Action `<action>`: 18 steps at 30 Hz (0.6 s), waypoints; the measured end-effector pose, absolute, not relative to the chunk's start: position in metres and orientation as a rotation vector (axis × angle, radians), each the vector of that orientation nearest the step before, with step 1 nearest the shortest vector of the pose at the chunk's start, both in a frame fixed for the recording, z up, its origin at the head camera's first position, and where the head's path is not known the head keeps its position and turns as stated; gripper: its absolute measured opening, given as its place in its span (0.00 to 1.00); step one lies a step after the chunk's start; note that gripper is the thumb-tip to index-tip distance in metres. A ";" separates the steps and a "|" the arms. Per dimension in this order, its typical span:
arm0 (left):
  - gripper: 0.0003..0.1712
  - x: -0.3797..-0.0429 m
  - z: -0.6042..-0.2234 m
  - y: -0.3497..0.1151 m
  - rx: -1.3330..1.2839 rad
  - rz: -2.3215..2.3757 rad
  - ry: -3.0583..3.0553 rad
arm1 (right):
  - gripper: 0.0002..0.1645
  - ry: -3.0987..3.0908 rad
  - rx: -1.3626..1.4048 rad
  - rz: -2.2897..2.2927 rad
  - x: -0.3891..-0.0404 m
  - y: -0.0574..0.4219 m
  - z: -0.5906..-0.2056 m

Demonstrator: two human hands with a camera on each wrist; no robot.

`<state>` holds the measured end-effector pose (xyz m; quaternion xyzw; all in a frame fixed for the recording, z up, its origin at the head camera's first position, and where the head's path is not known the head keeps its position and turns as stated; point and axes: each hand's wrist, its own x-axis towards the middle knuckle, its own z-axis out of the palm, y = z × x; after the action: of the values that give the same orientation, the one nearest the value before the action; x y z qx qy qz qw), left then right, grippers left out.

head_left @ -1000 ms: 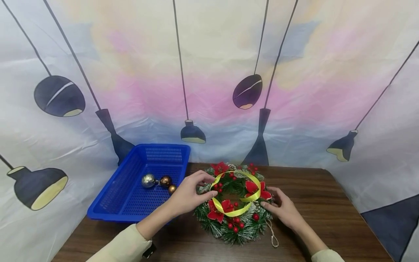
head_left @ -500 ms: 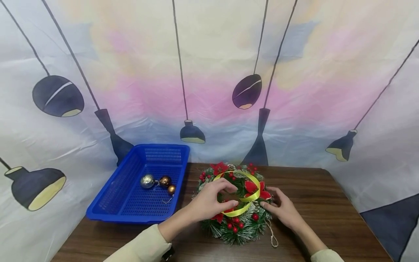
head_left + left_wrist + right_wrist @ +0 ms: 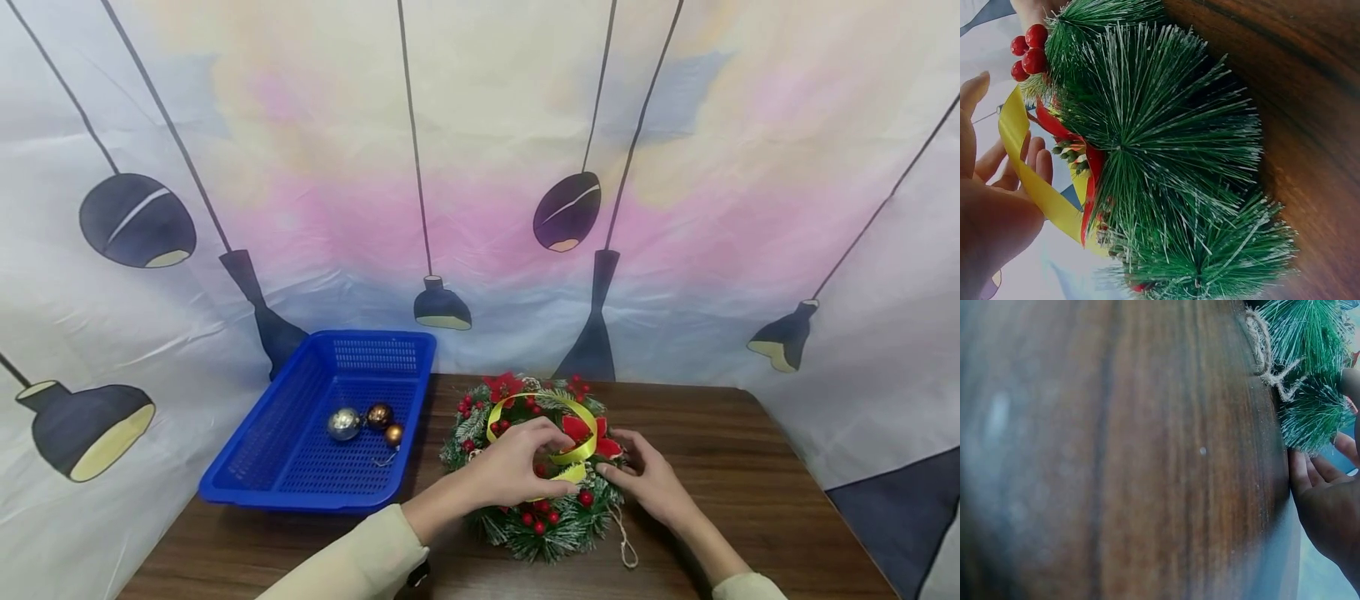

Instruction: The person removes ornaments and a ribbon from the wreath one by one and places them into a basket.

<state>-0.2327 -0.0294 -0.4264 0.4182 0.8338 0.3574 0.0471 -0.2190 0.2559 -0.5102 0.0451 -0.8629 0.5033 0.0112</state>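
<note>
A green wreath (image 3: 551, 537) with frosted needles, red flowers and red berries lies on the table. A curled yellow ribbon (image 3: 577, 455) rests on top of it. Above the wreath's middle is my left hand (image 3: 510, 467), its thumb and fingers bent but apart. In the left wrist view the ribbon (image 3: 1047, 194) passes in front of that hand's palm; no pinch on it shows. At the wreath's right edge my right hand (image 3: 652, 483) grips the rim, thumb on top and fingers along the outer side. A twine loop (image 3: 628, 546) hangs from the wreath near that hand.
To the left stands a blue plastic basket (image 3: 240, 492) holding a silver ball (image 3: 344, 423), a brown ball (image 3: 379, 416) and a small copper ball (image 3: 393, 434). The brown wooden table (image 3: 780, 492) ends against a cloth backdrop (image 3: 495, 208) printed with lamps.
My left hand has moved right, from the wreath's left side to over its middle. The right hand and the wreath have stayed in place.
</note>
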 end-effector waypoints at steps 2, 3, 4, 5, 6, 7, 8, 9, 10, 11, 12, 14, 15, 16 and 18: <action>0.32 -0.235 -0.427 -0.027 1.267 1.050 2.554 | 0.42 -2.692 0.134 1.570 -0.219 0.256 -0.510; 0.33 -0.236 -0.427 -0.026 1.264 1.029 2.561 | 0.42 -2.693 0.133 1.568 -0.219 0.256 -0.510; 0.33 -0.237 -0.427 -0.026 1.258 1.005 2.571 | 0.41 -2.694 0.131 1.566 -0.219 0.256 -0.510; 0.34 -0.238 -0.427 -0.025 1.247 0.987 2.576 | 0.41 -2.692 0.130 1.567 -0.219 0.256 -0.510; 0.34 -0.239 -0.426 -0.025 1.238 0.969 2.579 | 0.41 -2.688 0.130 1.570 -0.219 0.255 -0.510; 0.34 -0.240 -0.426 -0.025 1.230 0.951 2.580 | 0.41 -2.685 0.132 1.571 -0.219 0.255 -0.510; 0.34 -0.241 -0.427 -0.024 1.223 0.938 2.579 | 0.41 -2.682 0.134 1.571 -0.218 0.255 -0.510; 0.33 -0.242 -0.427 -0.024 1.213 0.929 2.574 | 0.41 -2.681 0.137 1.571 -0.218 0.255 -0.510; 0.33 -0.243 -0.428 -0.025 1.204 0.924 2.566 | 0.41 -2.679 0.138 1.573 -0.218 0.255 -0.510; 0.32 -0.244 -0.428 -0.025 1.199 0.924 2.556 | 0.41 -2.678 0.140 1.574 -0.218 0.255 -0.510; 0.31 -0.245 -0.430 -0.025 1.197 0.921 2.550 | 0.41 -2.678 0.141 1.574 -0.218 0.255 -0.510; 0.29 -0.248 -0.432 -0.025 1.205 0.931 2.527 | 0.41 -2.680 0.143 1.575 -0.218 0.255 -0.510; 0.28 -0.249 -0.434 -0.025 1.213 0.937 2.515 | 0.41 -2.681 0.142 1.577 -0.218 0.255 -0.510; 0.27 -0.250 -0.434 -0.025 1.220 0.944 2.502 | 0.41 -2.680 0.140 1.582 -0.218 0.255 -0.510; 0.26 -0.252 -0.436 -0.025 1.227 0.955 2.479 | 0.41 -2.680 0.142 1.586 -0.218 0.256 -0.510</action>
<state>-0.2519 -0.0247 -0.4358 0.4169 0.8423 0.3244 0.1074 -0.2178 0.2556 -0.5101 0.0454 -0.8597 0.5087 0.0123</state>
